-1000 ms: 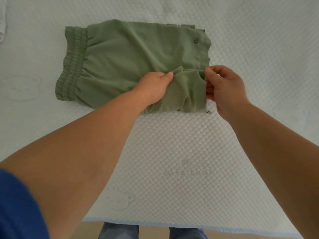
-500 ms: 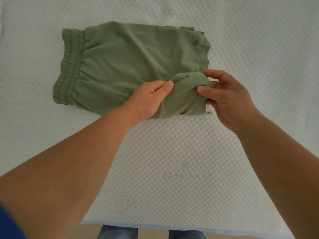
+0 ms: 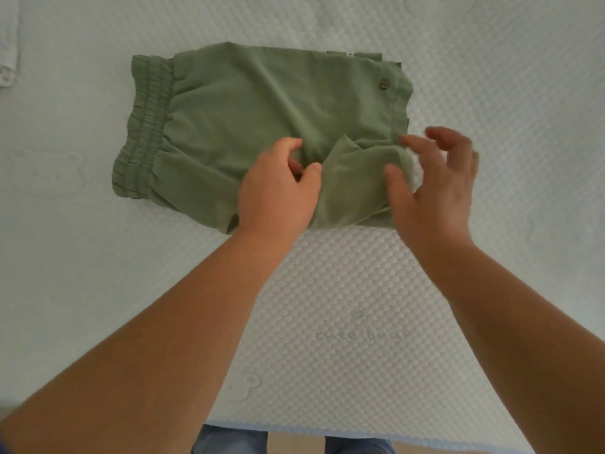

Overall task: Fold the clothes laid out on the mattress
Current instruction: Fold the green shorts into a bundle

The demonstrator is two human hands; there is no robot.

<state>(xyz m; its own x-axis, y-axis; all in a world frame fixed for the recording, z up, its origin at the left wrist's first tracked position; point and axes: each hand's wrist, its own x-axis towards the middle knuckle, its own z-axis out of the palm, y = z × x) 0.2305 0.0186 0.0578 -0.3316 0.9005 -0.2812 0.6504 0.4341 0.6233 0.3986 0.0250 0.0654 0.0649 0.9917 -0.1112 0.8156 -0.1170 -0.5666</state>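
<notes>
- Head view, position: the green shorts (image 3: 262,126) lie flat on the white quilted mattress (image 3: 360,290), waistband (image 3: 144,136) to my left and a small round button (image 3: 384,83) near the far right corner.
- Head view, hands: my left hand (image 3: 278,188) rests on the near edge of the shorts, fingers curled and pinching cloth beside a raised fold (image 3: 357,165); my right hand (image 3: 438,185) hovers over the right hem with fingers spread and loose, holding nothing.
- Head view, technique: I judge the step to be tucking the bunched near-right corner flat. I should keep the left hand as an anchor, sweep the right palm outward over the hump, and align the hems before pressing.
- Head view, change: half a second earlier my right hand pinched the raised fold; now it has let go and opened, while the left hand stays in place.
</notes>
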